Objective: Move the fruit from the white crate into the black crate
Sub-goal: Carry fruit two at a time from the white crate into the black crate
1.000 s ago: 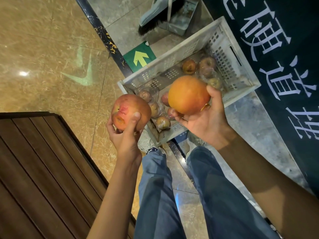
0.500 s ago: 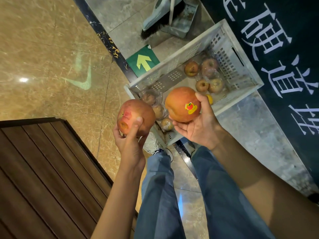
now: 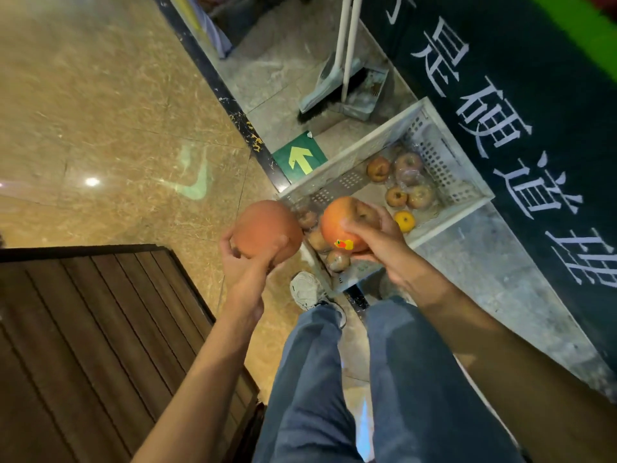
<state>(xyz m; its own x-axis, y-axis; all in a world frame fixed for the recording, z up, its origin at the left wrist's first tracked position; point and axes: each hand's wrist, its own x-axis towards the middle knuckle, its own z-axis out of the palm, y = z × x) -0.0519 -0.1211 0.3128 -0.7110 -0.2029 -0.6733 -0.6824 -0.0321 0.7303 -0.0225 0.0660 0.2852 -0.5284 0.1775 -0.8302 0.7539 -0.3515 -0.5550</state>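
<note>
Two large round fruits are lifted clear of the white crate (image 3: 360,157), one in each hand. The left hand (image 3: 245,262) cups the reddish fruit (image 3: 263,228) from below, fingers curled round its underside. The right hand (image 3: 380,242) grips the orange fruit (image 3: 335,217), the one with a bright sticker (image 3: 344,243), with thumb and fingers wrapped round it. Both fruits hang over the crate's near corner, just beside each other but apart.

No black crate shows in view, so the carry likely calls for a turn of the body to find it. Each fruit fills its hand, so it is best seated deep in the palm rather than pinched at the fingertips, and the two should be kept apart so they do not knock. At the black crate, lowering each fruit onto the bottom before letting go should spare it a bruise.

Footing matters too: a pale shoe (image 3: 307,289) stands just beside the crate's corner, and a dark slatted wooden platform (image 3: 83,329) lies to the left. Several smaller fruits (image 3: 407,165), some in clear wrap, and a small orange (image 3: 404,221) lie in the white crate, so more trips look necessary.
</note>
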